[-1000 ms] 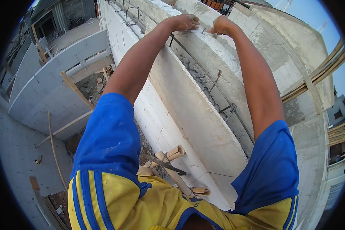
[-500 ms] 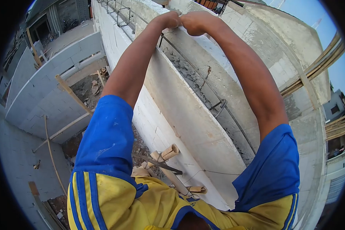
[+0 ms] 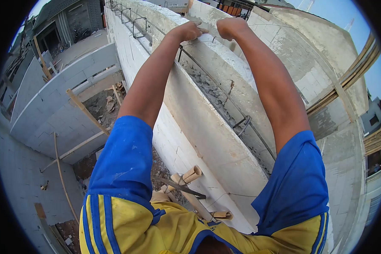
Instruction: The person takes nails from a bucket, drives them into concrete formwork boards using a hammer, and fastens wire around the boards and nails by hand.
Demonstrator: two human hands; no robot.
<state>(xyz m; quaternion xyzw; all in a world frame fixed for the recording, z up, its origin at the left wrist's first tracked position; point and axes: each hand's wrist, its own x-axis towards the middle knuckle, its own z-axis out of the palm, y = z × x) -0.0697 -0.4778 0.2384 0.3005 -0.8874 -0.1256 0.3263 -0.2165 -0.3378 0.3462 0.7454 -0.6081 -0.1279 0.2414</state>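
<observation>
Both arms reach out over a long concrete formwork channel. My left hand (image 3: 189, 31) is over the top edge of the white wall (image 3: 218, 50), one finger pointing right and the others curled; what they hold, if anything, is too small to make out. Right of it, my right hand (image 3: 232, 28) is a closed fist beyond the wall edge, its contents hidden. A thin wire (image 3: 214, 40) shows at the wall top between the hands. Below them, steel rebar (image 3: 207, 74) runs along the channel, beside a grey form board (image 3: 211, 127).
Bamboo poles (image 3: 192, 174) stick out beside the form board near my body. At the left, a bamboo pole (image 3: 85, 110) leans over a drop between block walls (image 3: 63, 103). More bamboo (image 3: 347, 80) lies at the right. Rebar loops (image 3: 139, 26) rise at the top.
My hands have moved apart, the right one to the right and the left one slightly down. The thin wire at the wall top has come into sight between them.
</observation>
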